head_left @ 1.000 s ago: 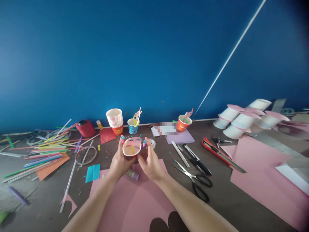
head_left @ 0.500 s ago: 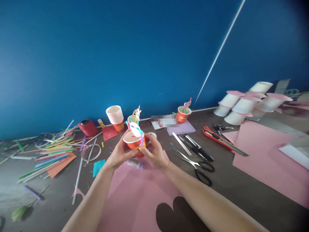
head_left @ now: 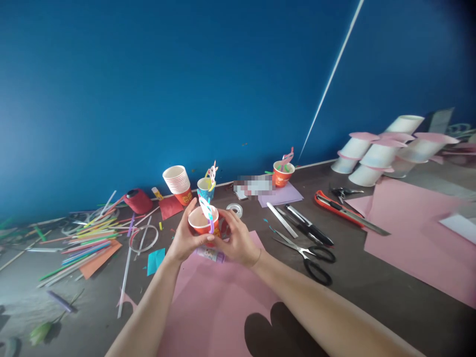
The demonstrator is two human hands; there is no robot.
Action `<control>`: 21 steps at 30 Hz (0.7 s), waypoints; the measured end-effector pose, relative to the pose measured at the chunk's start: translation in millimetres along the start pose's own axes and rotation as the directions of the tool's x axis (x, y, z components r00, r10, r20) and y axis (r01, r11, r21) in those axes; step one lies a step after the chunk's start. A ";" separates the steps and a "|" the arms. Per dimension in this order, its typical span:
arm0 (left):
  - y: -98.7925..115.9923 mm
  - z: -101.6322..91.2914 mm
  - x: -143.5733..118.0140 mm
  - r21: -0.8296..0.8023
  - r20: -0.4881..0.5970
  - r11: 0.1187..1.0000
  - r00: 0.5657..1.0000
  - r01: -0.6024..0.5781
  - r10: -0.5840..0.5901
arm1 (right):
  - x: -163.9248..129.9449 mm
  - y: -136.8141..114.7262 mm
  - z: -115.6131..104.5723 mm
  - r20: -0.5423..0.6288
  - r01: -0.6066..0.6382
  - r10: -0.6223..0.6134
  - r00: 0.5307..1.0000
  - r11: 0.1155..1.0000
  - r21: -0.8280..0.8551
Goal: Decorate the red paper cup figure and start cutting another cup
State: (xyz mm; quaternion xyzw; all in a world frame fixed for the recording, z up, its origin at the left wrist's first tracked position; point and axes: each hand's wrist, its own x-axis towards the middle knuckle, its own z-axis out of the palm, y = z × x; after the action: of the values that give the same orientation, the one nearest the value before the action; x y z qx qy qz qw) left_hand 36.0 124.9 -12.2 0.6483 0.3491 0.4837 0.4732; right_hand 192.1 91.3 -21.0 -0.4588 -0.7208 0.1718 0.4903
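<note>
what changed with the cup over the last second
The orange cup was tipped from mouth-toward-camera to upright, so its side shows and the paper decoration stands above the rim. Left hand and right hand hold it as before. Scissors and glue stick stayed put.

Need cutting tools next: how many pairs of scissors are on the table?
2: black-handled scissors right of the right hand, and small scissors further right, behind the red utility knife. Clutter may hide others.

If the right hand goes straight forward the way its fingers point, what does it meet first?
Probably the orange cup that the right hand already grips; past it, the left hand. Depth is unclear.
</note>
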 end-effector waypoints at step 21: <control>-14.6 -3.4 -6.7 -0.175 -0.047 0.985 0.999 -0.009 0.001 | 3.6 -5.8 -5.8 0.056 0.056 -0.066 0.996 0.985 0.165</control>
State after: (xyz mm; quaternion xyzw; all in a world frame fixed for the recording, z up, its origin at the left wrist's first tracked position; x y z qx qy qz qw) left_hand 30.9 124.2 -27.8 0.5936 0.3146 0.5287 0.5188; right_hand 193.9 90.1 -12.2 -0.3895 -0.7327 0.2291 0.5089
